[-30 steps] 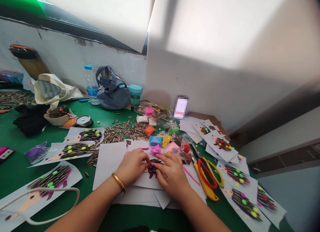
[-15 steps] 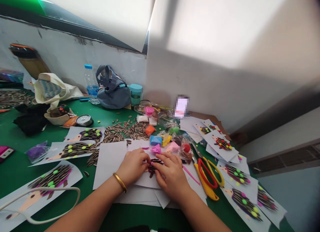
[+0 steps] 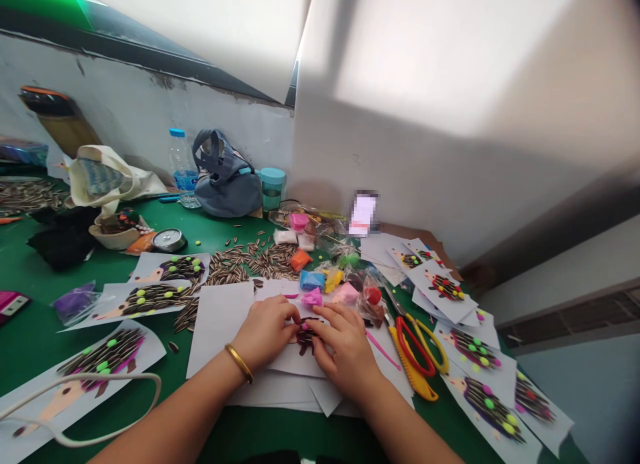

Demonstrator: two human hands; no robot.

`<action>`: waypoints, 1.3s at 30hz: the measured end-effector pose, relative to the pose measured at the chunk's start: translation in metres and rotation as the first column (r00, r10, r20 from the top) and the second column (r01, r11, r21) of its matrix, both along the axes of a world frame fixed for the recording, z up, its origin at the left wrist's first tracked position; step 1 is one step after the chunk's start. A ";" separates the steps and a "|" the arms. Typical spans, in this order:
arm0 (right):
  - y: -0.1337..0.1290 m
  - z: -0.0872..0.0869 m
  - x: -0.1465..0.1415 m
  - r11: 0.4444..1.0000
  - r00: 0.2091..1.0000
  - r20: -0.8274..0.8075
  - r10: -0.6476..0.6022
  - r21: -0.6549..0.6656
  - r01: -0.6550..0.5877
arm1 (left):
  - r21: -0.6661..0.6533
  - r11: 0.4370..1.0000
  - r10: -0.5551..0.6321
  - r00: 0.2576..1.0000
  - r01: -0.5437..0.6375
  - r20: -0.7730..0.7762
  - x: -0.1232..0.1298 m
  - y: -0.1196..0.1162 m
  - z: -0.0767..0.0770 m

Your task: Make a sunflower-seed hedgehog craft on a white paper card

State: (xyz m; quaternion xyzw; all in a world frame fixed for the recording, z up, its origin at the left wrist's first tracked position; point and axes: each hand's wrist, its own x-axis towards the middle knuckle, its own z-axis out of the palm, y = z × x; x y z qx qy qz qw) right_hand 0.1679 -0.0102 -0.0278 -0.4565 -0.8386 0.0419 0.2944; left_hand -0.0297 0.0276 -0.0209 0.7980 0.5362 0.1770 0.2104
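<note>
A hedgehog picture with a dark seed-covered body lies on white paper between my hands, mostly covered by them. My left hand, with a gold bangle at the wrist, has thumb and index finger pinched together at the picture's left side. A tiny pink bit shows by those fingertips; whether they grip it is hidden. My right hand lies over the picture's right side, fingers stretched out and resting on it. Just beyond the fingertips sits a lump of pink clay. Right of my right hand lies a thin pink clay strip.
Red-and-yellow scissors and a yellow utility knife lie to the right, near finished hedgehog cards. Sunflower seeds and bagged clay are spread behind. A white cable loops over a card at left.
My right hand's fingers have shifted slightly on the picture, uncovering a little more of its seeds. My left hand stays pinched in nearly the same spot.
</note>
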 end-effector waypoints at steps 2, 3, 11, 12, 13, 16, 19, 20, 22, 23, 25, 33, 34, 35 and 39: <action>0.002 -0.001 0.003 0.999 0.999 -0.024 -0.034 0.000 0.034 | 0.020 0.999 0.043 0.999 -0.043 0.018 -0.001 0.001 0.002; 0.003 -0.002 0.004 0.998 0.998 -0.032 -0.057 0.001 0.057 | 0.042 0.997 0.069 0.997 -0.070 0.029 -0.001 0.001 0.002; 0.008 -0.011 0.008 0.992 0.991 -0.024 -0.128 -0.020 0.128 | 0.156 0.987 0.031 0.998 -0.040 0.060 0.001 0.004 -0.016; 0.008 -0.011 0.009 0.991 0.991 -0.022 -0.130 -0.021 0.130 | 0.165 0.986 0.025 0.997 -0.036 0.070 0.002 0.004 -0.017; 0.008 -0.011 0.009 0.991 0.991 -0.022 -0.133 -0.020 0.133 | 0.178 0.984 0.017 0.996 -0.032 0.088 0.002 0.004 -0.017; 0.010 -0.013 0.013 0.989 0.988 -0.038 -0.151 -0.001 0.151 | 0.218 0.976 -0.033 0.985 -0.004 0.167 0.004 0.004 -0.013; 0.015 -0.019 0.016 0.990 0.987 -0.076 -0.139 -0.007 0.139 | 0.226 0.973 -0.099 0.965 0.043 0.245 0.007 0.001 -0.009; 0.017 -0.022 0.017 0.992 0.987 -0.094 -0.128 -0.021 0.126 | 0.225 0.973 -0.119 0.956 0.059 0.267 0.008 0.000 -0.008; 0.021 -0.026 0.019 0.994 0.984 -0.142 -0.108 -0.052 0.101 | 0.221 0.971 -0.158 0.940 0.092 0.303 0.009 -0.003 -0.006; 0.022 -0.026 0.019 0.994 0.980 -0.169 -0.103 -0.062 0.094 | 0.222 0.969 -0.178 0.931 0.109 0.319 0.010 -0.005 -0.005; 0.023 -0.024 0.021 0.994 0.969 -0.223 -0.102 -0.059 0.091 | 0.234 0.962 -0.217 0.910 0.139 0.353 0.012 -0.010 -0.001; 0.010 0.004 0.021 0.998 0.928 -0.372 -0.038 -0.051 0.020 | 0.210 0.977 -0.172 0.766 0.049 0.619 0.015 -0.026 0.012; 0.008 0.005 0.019 0.997 0.919 -0.393 -0.035 -0.079 0.004 | 0.173 0.985 -0.124 0.739 0.010 0.663 0.015 -0.026 0.012; 0.006 0.005 0.018 0.994 0.911 -0.411 -0.029 -0.107 -0.017 | 0.120 0.993 -0.070 0.712 -0.020 0.699 0.015 -0.025 0.011; 0.000 0.005 0.012 0.981 0.911 -0.411 0.014 -0.171 -0.093 | -0.226 0.971 0.137 0.606 0.073 0.784 0.016 -0.021 0.011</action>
